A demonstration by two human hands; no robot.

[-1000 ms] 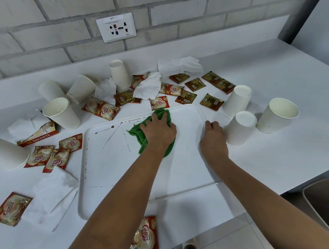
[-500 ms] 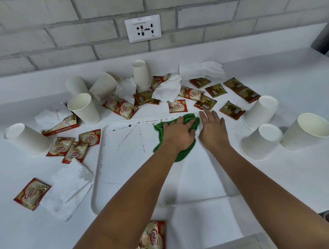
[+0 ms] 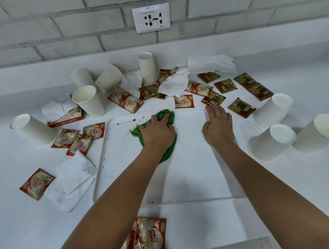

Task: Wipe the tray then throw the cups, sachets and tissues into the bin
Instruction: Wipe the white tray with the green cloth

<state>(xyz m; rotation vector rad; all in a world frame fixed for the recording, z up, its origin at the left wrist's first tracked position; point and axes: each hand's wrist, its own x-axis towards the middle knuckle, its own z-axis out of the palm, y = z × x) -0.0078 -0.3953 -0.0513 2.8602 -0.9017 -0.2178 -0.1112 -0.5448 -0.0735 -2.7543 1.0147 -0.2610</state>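
A white tray (image 3: 196,172) lies on the white counter, with brown streaks near its far left corner and along its left rim. My left hand (image 3: 157,133) presses a green cloth (image 3: 164,117) onto the tray's far middle, fingers curled into the cloth. My right hand (image 3: 218,126) lies flat with straight fingers on the tray's far right part. White paper cups (image 3: 89,100) stand or lie around the tray, several more cups (image 3: 271,141) to the right. Red sachets (image 3: 125,99), brown sachets (image 3: 241,107) and crumpled tissues (image 3: 173,82) are scattered behind and left of the tray.
A brick wall with a power socket (image 3: 150,17) rises behind the counter. A tissue (image 3: 73,180) and a sachet (image 3: 36,183) lie left of the tray. A large sachet (image 3: 149,236) sits at the counter's front edge. A torn sachet box (image 3: 66,118) lies at the left.
My left hand slid the green cloth leftward across the tray's far part. My right hand left the tray's right rim and now lies flat on the tray, apart from the cloth. The view shifted.
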